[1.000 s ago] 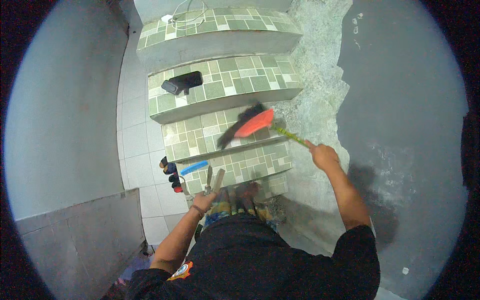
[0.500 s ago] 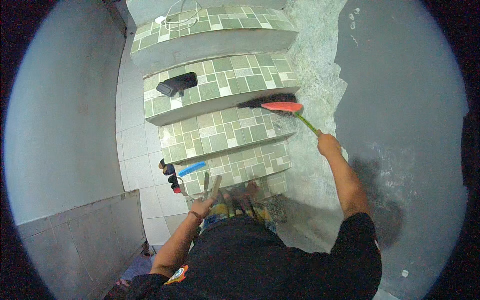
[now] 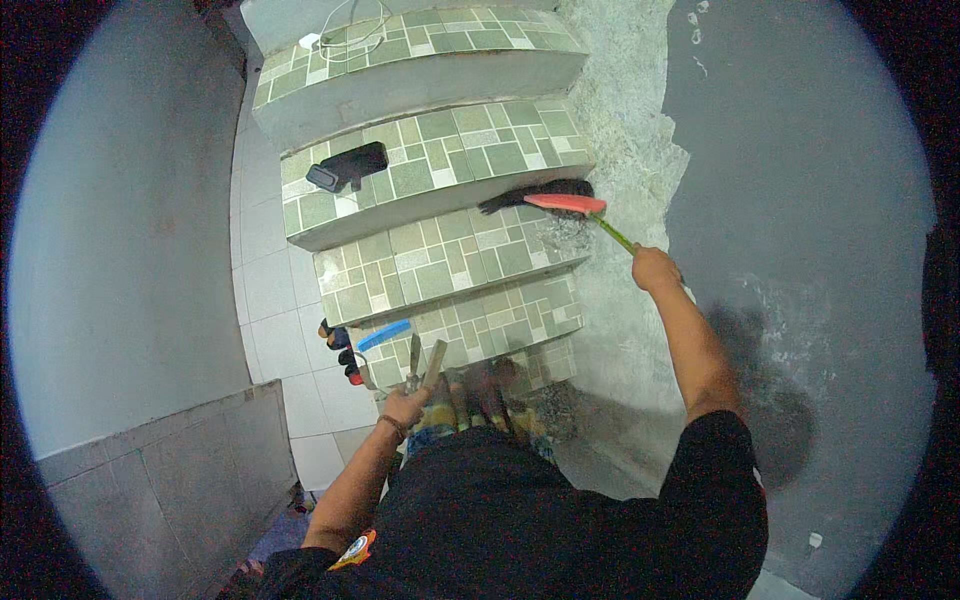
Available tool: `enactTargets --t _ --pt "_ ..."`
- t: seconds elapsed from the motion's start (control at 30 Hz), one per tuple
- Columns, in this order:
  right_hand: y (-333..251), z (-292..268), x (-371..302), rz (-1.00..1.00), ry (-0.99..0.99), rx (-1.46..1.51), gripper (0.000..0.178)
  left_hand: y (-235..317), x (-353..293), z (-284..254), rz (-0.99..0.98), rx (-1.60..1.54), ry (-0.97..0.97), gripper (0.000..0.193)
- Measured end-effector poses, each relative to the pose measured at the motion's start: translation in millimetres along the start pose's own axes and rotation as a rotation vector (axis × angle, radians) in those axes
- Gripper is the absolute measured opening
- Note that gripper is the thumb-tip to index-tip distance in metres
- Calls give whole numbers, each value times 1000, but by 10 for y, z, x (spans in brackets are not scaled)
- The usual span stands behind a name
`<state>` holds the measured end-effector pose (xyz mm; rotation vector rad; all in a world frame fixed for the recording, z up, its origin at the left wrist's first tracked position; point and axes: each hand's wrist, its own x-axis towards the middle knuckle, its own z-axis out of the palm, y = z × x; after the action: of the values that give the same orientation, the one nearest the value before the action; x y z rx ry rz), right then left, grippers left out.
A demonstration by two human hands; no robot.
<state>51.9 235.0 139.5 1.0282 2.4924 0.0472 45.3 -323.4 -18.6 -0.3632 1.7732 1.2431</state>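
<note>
My right hand (image 3: 656,269) is closed around the green handle of a broom (image 3: 565,203) with a pinkish-red head and black bristles. Those bristles lie along the back of a green-tiled step (image 3: 430,258), against the grey riser, at its right end by the wall. Some pale grit (image 3: 572,236) shows on the tiles just below the broom head. Low and left of centre, my left hand (image 3: 404,406) grips several flat-bladed hand tools (image 3: 434,364) that resemble scrapers; their handles are partly hidden by the fingers. A blue brush (image 3: 384,335) rests on the lower step near them.
A black phone-like device (image 3: 354,162) with a small grey piece lies on the step above. Higher up is a coiled white cable (image 3: 352,42). Dark and red objects (image 3: 343,350) sit at the stairs' left edge. A patchy grey wall (image 3: 790,230) bounds the right side.
The stairs sit slightly higher in the view. The broom stays at the same corner with its bristles shifted slightly, and more grit shows below it. Both hands keep their grips.
</note>
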Motion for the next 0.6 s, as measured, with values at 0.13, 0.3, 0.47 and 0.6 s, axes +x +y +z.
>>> enactTargets --t 0.13,0.3,0.47,0.6 --pt "149 289 192 3 -158 -80 32 46 -28 -3 -55 14 -20 62" --pt "187 221 -37 -36 -187 -72 30 82 -130 -30 14 42 38 56" --pt "326 115 -115 55 -252 -116 31 24 -119 -71 -6 0 48 50" --pt "565 112 -211 -111 -258 -241 31 10 -124 -91 -2 -92 39 46"
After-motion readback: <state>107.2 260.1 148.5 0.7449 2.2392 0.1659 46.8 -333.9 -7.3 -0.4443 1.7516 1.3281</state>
